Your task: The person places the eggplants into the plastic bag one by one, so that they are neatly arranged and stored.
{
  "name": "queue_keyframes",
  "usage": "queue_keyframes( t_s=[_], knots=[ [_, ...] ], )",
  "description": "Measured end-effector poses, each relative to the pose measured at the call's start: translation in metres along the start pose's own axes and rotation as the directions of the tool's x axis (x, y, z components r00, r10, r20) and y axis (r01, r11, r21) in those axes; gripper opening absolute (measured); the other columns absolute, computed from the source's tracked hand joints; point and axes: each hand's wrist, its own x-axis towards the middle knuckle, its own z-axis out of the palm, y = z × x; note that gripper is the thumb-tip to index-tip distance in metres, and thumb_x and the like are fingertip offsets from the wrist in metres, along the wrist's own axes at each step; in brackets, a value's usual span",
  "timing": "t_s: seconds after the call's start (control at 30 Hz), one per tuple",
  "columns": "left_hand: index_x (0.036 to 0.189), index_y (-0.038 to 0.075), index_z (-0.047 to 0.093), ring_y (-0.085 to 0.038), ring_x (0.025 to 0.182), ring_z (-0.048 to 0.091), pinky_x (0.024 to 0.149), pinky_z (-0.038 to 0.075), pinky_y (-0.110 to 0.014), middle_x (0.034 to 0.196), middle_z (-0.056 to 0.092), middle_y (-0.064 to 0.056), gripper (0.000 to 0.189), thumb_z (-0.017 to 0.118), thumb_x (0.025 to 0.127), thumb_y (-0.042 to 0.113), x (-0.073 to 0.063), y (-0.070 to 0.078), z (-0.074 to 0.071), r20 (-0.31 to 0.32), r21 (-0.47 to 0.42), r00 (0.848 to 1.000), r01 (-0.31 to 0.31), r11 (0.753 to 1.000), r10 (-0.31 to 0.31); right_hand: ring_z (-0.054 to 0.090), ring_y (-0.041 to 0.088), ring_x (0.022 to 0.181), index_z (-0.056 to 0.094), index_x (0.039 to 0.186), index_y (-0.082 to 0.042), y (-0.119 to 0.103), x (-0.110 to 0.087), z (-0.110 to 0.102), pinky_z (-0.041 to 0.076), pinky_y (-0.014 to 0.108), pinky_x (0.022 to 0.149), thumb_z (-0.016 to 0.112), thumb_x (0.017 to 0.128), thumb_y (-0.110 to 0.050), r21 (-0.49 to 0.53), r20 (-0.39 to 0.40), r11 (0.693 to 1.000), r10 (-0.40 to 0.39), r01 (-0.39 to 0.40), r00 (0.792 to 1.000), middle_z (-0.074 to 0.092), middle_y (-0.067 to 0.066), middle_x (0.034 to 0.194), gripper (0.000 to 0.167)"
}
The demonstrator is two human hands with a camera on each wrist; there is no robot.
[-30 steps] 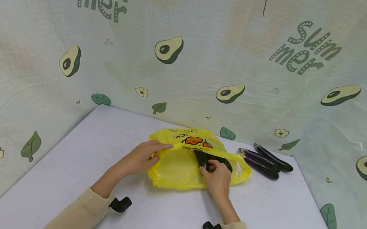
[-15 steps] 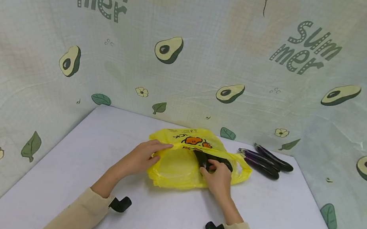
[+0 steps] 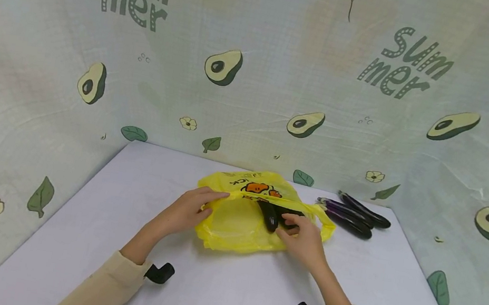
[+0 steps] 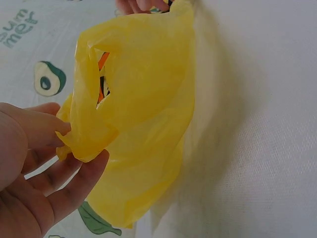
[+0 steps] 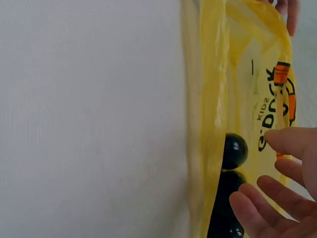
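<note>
A yellow plastic bag (image 3: pixel 234 231) with printed lettering lies on its side, its mouth facing me. My left hand (image 3: pixel 187 208) pinches the bag at the left of its mouth; in the left wrist view the thumb and fingers (image 4: pixel 81 183) hold the crumpled edge. Inside, dark eggplants (image 3: pixel 269 216) show their rounded, shiny ends, and the rest of them is hidden under the upper layer. At the right of the mouth is my right hand (image 3: pixel 304 241), its fingers spread. In the right wrist view these fingers (image 5: pixel 280 198) are beside the eggplant ends (image 5: pixel 234 151), gripping none of them.
Several more eggplants (image 3: pixel 348 225) lie side by side on the white table (image 3: pixel 222 293), behind and right of the bag. A printed cloth (image 3: pixel 267 71) with avocados hangs behind the table and along both sides.
My right hand has let go of an eggplant in the bag and drawn back to the right, its fingers loosening. The left hand keeps its place on the bag.
</note>
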Motion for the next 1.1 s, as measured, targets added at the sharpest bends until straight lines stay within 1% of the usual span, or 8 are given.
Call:
queue_keyframes(
  t_s=[0.1, 0.2, 0.3, 0.47, 0.6, 0.7, 0.9, 1.1],
  knots=[
    [0.154, 0.022, 0.059, -0.016, 0.097, 0.057, 0.081, 0.052, -0.031, 0.131, 0.067, -0.004, 0.056, 0.066, 0.103, 0.001, 0.0, 0.0, 0.0, 0.001, 0.0, 1.0, -0.003, 1.0, 0.003, 0.074, 0.031, 0.097, 0.071, 0.135, -0.004, 0.004, -0.002, -0.014, 0.062, 0.044, 0.082, 0.084, 0.093, -0.016, -0.002, 0.013, 0.998, -0.069, 0.069, 0.998, 0.072, 0.017, 0.124, 0.045],
    [0.154, 0.023, 0.058, -0.016, 0.097, 0.057, 0.082, 0.053, -0.031, 0.132, 0.066, -0.003, 0.056, 0.066, 0.103, 0.001, 0.0, -0.001, 0.0, 0.005, -0.001, 1.0, -0.006, 1.0, 0.006, 0.073, 0.034, 0.102, 0.071, 0.135, -0.003, 0.011, -0.003, -0.029, 0.062, 0.045, 0.084, 0.084, 0.093, -0.015, -0.008, 0.012, 0.994, -0.113, 0.113, 0.994, 0.072, 0.018, 0.126, 0.046],
    [0.155, 0.023, 0.058, -0.016, 0.099, 0.057, 0.084, 0.053, -0.032, 0.133, 0.066, -0.003, 0.056, 0.065, 0.104, 0.002, 0.0, -0.001, 0.0, 0.01, 0.0, 1.0, -0.004, 1.0, 0.004, 0.072, 0.036, 0.106, 0.071, 0.135, -0.004, 0.018, -0.001, -0.043, 0.063, 0.044, 0.085, 0.085, 0.092, -0.017, -0.029, 0.004, 0.991, -0.131, 0.131, 0.991, 0.071, 0.018, 0.127, 0.046],
    [0.155, 0.023, 0.058, -0.016, 0.099, 0.057, 0.084, 0.053, -0.031, 0.132, 0.066, -0.003, 0.056, 0.065, 0.103, 0.002, 0.0, -0.001, 0.0, 0.006, 0.001, 1.0, -0.003, 1.0, 0.003, 0.071, 0.038, 0.11, 0.07, 0.136, -0.006, 0.027, 0.003, -0.065, 0.062, 0.05, 0.087, 0.084, 0.093, -0.019, -0.084, -0.016, 0.986, -0.143, 0.141, 0.99, 0.071, 0.017, 0.129, 0.047],
    [0.154, 0.021, 0.059, -0.017, 0.097, 0.056, 0.082, 0.052, -0.031, 0.13, 0.067, -0.004, 0.056, 0.067, 0.102, 0.0, 0.0, -0.002, 0.001, -0.003, 0.003, 1.0, -0.025, 1.0, 0.025, 0.07, 0.04, 0.112, 0.069, 0.138, -0.006, 0.032, 0.005, -0.08, 0.06, 0.054, 0.09, 0.083, 0.094, -0.02, -0.12, -0.025, 0.979, -0.168, 0.164, 0.985, 0.069, 0.018, 0.13, 0.048],
    [0.154, 0.019, 0.059, -0.017, 0.097, 0.056, 0.082, 0.051, -0.032, 0.13, 0.067, -0.005, 0.056, 0.068, 0.101, 0.0, 0.0, -0.003, 0.001, -0.005, 0.001, 0.999, -0.043, 0.999, 0.043, 0.07, 0.041, 0.114, 0.068, 0.139, -0.004, 0.039, 0.007, -0.09, 0.058, 0.056, 0.093, 0.083, 0.095, -0.018, -0.136, -0.014, 0.972, -0.194, 0.19, 0.981, 0.068, 0.019, 0.13, 0.048],
    [0.154, 0.019, 0.059, -0.017, 0.097, 0.056, 0.082, 0.051, -0.032, 0.131, 0.067, -0.006, 0.056, 0.067, 0.102, 0.0, 0.0, -0.003, 0.0, -0.004, -0.005, 0.999, -0.048, 0.999, 0.048, 0.065, 0.041, 0.119, 0.067, 0.14, -0.003, 0.058, 0.015, -0.106, 0.054, 0.061, 0.098, 0.084, 0.094, -0.02, -0.198, -0.003, 0.962, -0.192, 0.188, 0.981, 0.067, 0.021, 0.131, 0.051],
    [0.154, 0.019, 0.059, -0.017, 0.096, 0.056, 0.081, 0.051, -0.032, 0.129, 0.067, -0.006, 0.056, 0.066, 0.102, 0.0, 0.0, -0.002, 0.0, -0.003, 0.002, 0.999, -0.044, 0.999, 0.044, 0.056, 0.048, 0.129, 0.064, 0.144, -0.004, 0.077, 0.021, -0.118, 0.047, 0.068, 0.103, 0.083, 0.095, -0.023, -0.247, -0.005, 0.959, -0.146, 0.141, 0.989, 0.062, 0.025, 0.14, 0.056]
  ],
)
